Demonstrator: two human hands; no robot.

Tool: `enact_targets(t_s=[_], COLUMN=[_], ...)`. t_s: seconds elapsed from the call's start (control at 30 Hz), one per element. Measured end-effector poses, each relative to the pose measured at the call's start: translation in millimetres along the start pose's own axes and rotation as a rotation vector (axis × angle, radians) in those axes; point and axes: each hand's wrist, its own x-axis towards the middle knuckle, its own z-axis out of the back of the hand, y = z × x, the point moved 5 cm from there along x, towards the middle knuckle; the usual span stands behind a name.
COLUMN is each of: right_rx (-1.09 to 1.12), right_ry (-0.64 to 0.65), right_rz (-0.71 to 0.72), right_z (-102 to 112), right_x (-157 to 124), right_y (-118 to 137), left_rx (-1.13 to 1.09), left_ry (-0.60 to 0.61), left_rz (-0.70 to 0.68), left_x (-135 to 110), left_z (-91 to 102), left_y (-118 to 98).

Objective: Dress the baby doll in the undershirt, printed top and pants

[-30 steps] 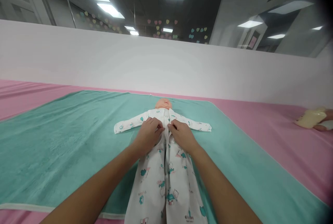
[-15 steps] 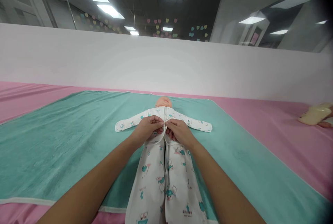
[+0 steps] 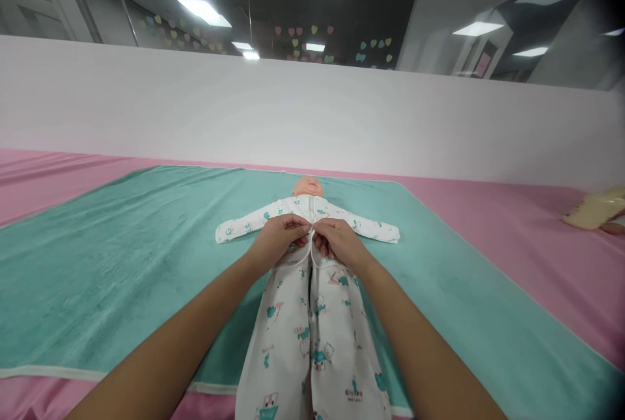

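Observation:
A baby doll (image 3: 308, 186) lies on its back with its head at the far end, dressed in a white printed garment (image 3: 286, 322) with teal and pink figures. Both sleeves spread out sideways. At the middle of the chest, my left hand (image 3: 283, 236) pinches the left front edge of the garment. Close beside it, my right hand (image 3: 338, 241) pinches the right front edge, fingertips nearly meeting. Any fastener between the fingers is too small to make out. Below my hands the two front panels part along a dark gap.
A teal blanket (image 3: 146, 264) with white edging lies under the doll, over a pink cloth (image 3: 517, 238). Behind stands a white wall (image 3: 293, 114) with glass above it. A pale yellow object (image 3: 593, 210) rests at the far right edge.
The view has tipped slightly, so the scene sits a little higher. My hands keep the same pinching hold at the garment's front, with only tiny finger movement.

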Motion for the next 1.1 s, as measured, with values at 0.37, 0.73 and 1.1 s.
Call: enact_targets(t_s=[0.37,0.73,1.1], right_rx=[-0.013,0.041,-0.023], right_ry=[0.035,0.122,0.128], right_rz=[0.017,-0.027,-0.021], right_z=[-1,0,0], right_x=[-1,-5,-5], right_y=[3,4,4], left_rx=[-0.014,0.117,0.484], left_ry=[0.005,0.005,-0.111], left_rz=[0.011,-0.001,-0.136], left_x=[2,0,-5], left_z=[0.9,-2.0,-8.0], left_y=[2,-1,-11])
